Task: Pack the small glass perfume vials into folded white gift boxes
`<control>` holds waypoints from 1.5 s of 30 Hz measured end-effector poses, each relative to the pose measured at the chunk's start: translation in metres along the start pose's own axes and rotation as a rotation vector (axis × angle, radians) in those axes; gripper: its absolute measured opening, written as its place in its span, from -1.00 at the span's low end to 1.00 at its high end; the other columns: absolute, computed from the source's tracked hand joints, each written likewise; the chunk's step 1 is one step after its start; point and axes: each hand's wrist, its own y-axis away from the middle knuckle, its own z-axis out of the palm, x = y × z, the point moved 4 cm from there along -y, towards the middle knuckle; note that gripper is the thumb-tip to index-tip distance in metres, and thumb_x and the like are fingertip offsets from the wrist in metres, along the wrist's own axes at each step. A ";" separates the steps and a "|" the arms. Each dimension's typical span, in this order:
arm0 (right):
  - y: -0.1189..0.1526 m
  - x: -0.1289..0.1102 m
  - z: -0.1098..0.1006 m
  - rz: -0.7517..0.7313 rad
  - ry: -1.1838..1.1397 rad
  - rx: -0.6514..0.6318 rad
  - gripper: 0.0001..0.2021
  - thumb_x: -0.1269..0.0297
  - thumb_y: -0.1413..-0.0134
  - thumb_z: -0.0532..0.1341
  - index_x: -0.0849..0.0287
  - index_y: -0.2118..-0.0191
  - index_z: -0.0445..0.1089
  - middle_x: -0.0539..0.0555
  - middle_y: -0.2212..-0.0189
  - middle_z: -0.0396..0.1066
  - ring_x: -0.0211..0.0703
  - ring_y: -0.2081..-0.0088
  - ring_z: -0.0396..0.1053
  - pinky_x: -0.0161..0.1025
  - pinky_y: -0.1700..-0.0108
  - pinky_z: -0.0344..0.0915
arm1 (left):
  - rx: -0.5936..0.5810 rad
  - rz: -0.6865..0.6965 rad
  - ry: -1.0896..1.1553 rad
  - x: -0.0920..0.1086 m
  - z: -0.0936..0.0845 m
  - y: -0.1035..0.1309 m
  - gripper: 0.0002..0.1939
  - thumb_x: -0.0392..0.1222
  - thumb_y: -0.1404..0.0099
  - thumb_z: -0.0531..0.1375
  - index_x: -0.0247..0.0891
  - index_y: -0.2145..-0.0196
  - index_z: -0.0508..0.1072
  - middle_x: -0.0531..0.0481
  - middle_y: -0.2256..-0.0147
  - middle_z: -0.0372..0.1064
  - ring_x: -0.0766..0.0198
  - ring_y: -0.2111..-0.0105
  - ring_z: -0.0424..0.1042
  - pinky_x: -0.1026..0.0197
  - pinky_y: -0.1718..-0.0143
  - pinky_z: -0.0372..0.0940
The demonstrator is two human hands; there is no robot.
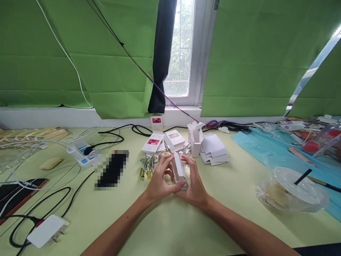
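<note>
Between both hands is a small white cardboard box (179, 169), tilted, its long side facing up. My left hand (162, 176) grips its left side, with the thumb across the near end. On the right side my right hand (192, 181) has its fingers curled around the box. Just beyond the hands lie several shiny foil packets (151, 161) and small yellow-capped vials (142, 174), partly hidden by my fingers. Behind them are white printed boxes (153, 142) with pink pictures and another printed box (174, 138). Open white cartons (196, 140) stand upright beside a stack of flattened white boxes (213, 147).
A plastic-lidded cup (295, 185) with a black straw stands at right by blue plastic sheeting (253, 142). On the left are a power strip (81, 153), tangled cables, a white charger (48, 230) and a pixelated dark object (113, 170). A window (179, 49) is behind.
</note>
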 end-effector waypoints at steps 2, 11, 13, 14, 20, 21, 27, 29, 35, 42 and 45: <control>0.000 -0.002 0.000 -0.005 0.009 0.019 -0.10 0.40 0.22 0.32 0.05 -0.30 -0.01 0.24 -0.20 0.13 0.21 -0.26 0.17 0.17 -0.25 0.24 | 0.008 0.002 -0.015 0.001 0.000 -0.001 -0.31 -0.06 -0.13 0.41 -0.11 -0.18 0.32 -0.11 -0.02 0.21 0.17 0.16 0.46 0.15 0.26 0.51; 0.004 0.001 0.003 0.010 0.010 0.048 -0.16 0.43 0.20 0.32 0.02 -0.26 0.03 0.22 -0.16 0.12 0.17 -0.21 0.17 0.12 -0.17 0.31 | 0.082 -0.013 -0.090 0.003 -0.001 0.000 -0.39 -0.05 -0.14 0.39 -0.13 -0.11 0.33 -0.05 0.10 0.22 0.22 0.25 0.44 0.18 0.33 0.49; 0.004 0.000 0.003 0.007 0.012 0.058 -0.17 0.44 0.18 0.32 0.02 -0.26 0.04 0.22 -0.15 0.12 0.16 -0.18 0.20 0.12 -0.16 0.32 | 0.105 -0.018 -0.108 0.003 0.000 0.001 -0.40 -0.05 -0.15 0.38 -0.13 -0.10 0.30 -0.04 0.11 0.22 0.23 0.26 0.43 0.17 0.34 0.48; 0.003 0.000 0.003 0.006 0.014 0.066 -0.19 0.43 0.17 0.32 0.01 -0.25 0.04 0.22 -0.15 0.13 0.15 -0.17 0.22 0.12 -0.14 0.33 | 0.115 -0.019 -0.116 0.003 0.000 0.001 -0.41 -0.05 -0.15 0.37 -0.13 -0.08 0.29 -0.04 0.11 0.22 0.24 0.28 0.42 0.18 0.36 0.47; 0.003 -0.003 0.001 -0.005 0.012 0.126 -0.35 0.36 0.04 0.32 0.01 -0.19 0.12 0.17 -0.02 0.22 0.05 0.00 0.31 0.05 -0.03 0.39 | 0.128 -0.007 -0.145 0.004 0.000 0.003 -0.42 -0.01 -0.14 0.37 -0.10 -0.03 0.23 0.02 0.16 0.20 0.33 0.38 0.35 0.28 0.48 0.35; 0.003 -0.004 0.001 -0.013 0.014 0.131 -0.37 0.36 0.02 0.32 0.02 -0.18 0.13 0.16 0.00 0.23 0.04 0.02 0.31 0.03 0.00 0.40 | 0.125 0.005 -0.146 0.004 0.000 0.003 -0.41 0.01 -0.13 0.37 -0.10 -0.03 0.23 0.03 0.17 0.19 0.33 0.39 0.34 0.28 0.48 0.34; 0.002 -0.007 -0.001 -0.001 0.040 0.193 -0.53 0.32 -0.09 0.29 0.02 -0.11 0.19 0.13 0.08 0.27 -0.02 0.12 0.36 -0.03 0.09 0.43 | 0.143 0.040 -0.122 0.000 -0.004 0.004 -0.41 0.19 -0.29 0.19 -0.10 -0.17 0.20 -0.01 0.15 0.20 0.34 0.43 0.27 0.25 0.47 0.30; 0.001 -0.007 -0.003 0.025 0.039 0.220 -0.56 0.34 -0.09 0.30 0.03 -0.08 0.20 0.12 0.10 0.29 -0.04 0.15 0.37 -0.05 0.10 0.44 | 0.172 0.021 -0.143 -0.001 -0.006 0.004 -0.51 0.15 -0.37 0.11 -0.10 -0.15 0.24 -0.01 0.16 0.21 0.35 0.45 0.25 0.25 0.46 0.27; 0.001 -0.003 -0.002 0.042 -0.061 0.222 -0.61 0.28 -0.14 0.34 0.04 -0.04 0.24 0.10 0.14 0.35 -0.07 0.14 0.42 -0.12 0.14 0.47 | 0.232 -0.029 -0.202 0.000 -0.009 0.004 -0.63 0.05 -0.41 0.11 -0.13 -0.08 0.29 0.03 0.23 0.20 0.34 0.45 0.27 0.27 0.48 0.24; 0.002 0.012 -0.004 0.146 -0.114 0.205 -0.57 0.16 -0.14 0.36 0.04 -0.07 0.24 0.11 0.13 0.46 -0.06 0.21 0.49 -0.13 0.20 0.49 | 0.343 0.033 -0.313 0.010 -0.013 0.002 -0.84 -0.07 -0.36 0.20 -0.20 0.21 0.42 0.06 0.37 0.16 0.34 0.50 0.20 0.30 0.56 0.15; 0.001 0.013 -0.005 0.163 -0.075 0.178 -0.60 0.16 -0.18 0.33 0.02 -0.07 0.25 0.10 0.11 0.49 -0.04 0.19 0.50 -0.12 0.18 0.47 | 0.390 0.064 -0.332 0.012 -0.015 0.001 -0.86 -0.13 -0.39 0.17 -0.20 0.32 0.42 0.07 0.43 0.13 0.35 0.53 0.16 0.29 0.57 0.11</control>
